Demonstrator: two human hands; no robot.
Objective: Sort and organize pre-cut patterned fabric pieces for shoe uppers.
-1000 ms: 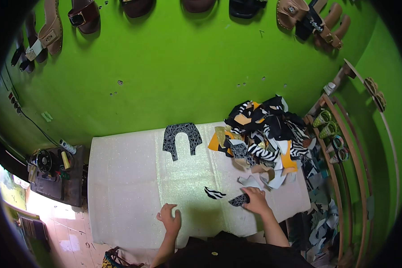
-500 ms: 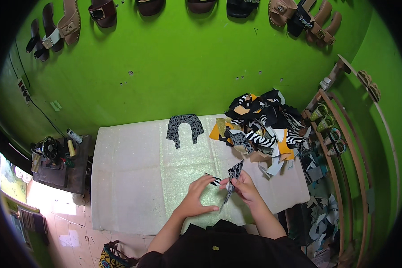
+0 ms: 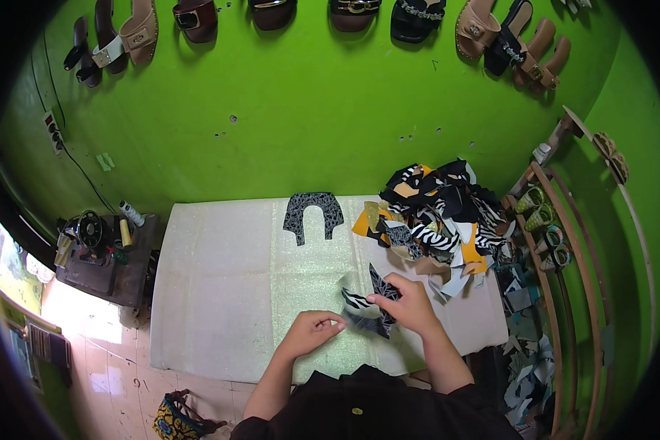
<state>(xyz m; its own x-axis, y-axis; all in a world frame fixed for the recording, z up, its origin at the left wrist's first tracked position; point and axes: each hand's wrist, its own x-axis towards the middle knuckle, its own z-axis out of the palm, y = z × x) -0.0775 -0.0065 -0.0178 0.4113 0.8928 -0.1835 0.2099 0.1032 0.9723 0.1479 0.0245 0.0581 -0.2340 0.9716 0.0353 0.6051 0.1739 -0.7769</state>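
Observation:
My right hand point(image 3: 409, 301) grips a few fabric scraps between thumb and fingers. One is a black scrap with thin white lines point(image 3: 381, 282); a zebra-striped scrap point(image 3: 355, 299) fans out to its left, blurred by motion. Close to the lower left of these scraps is my left hand point(image 3: 312, 334), its fingers curled in and the tips near the thumb, with nothing visible in them. Farther back on the table lies an arch-shaped black piece with white lines point(image 3: 295, 216), flat and apart from both hands.
A heap of mixed scraps point(image 3: 440, 235) covers the right back of the pale-covered table point(image 3: 213, 293). At left stands a small dark workbench with a machine point(image 3: 92, 231). Sandals point(image 3: 414, 18) hang along the green wall. A wooden rack point(image 3: 572, 271) holds shoes at right.
The scraps in my right hand have turned and spread, showing more of the zebra stripes. My left hand has drawn its fingers in and sits a little lower. The whole view has shifted slightly.

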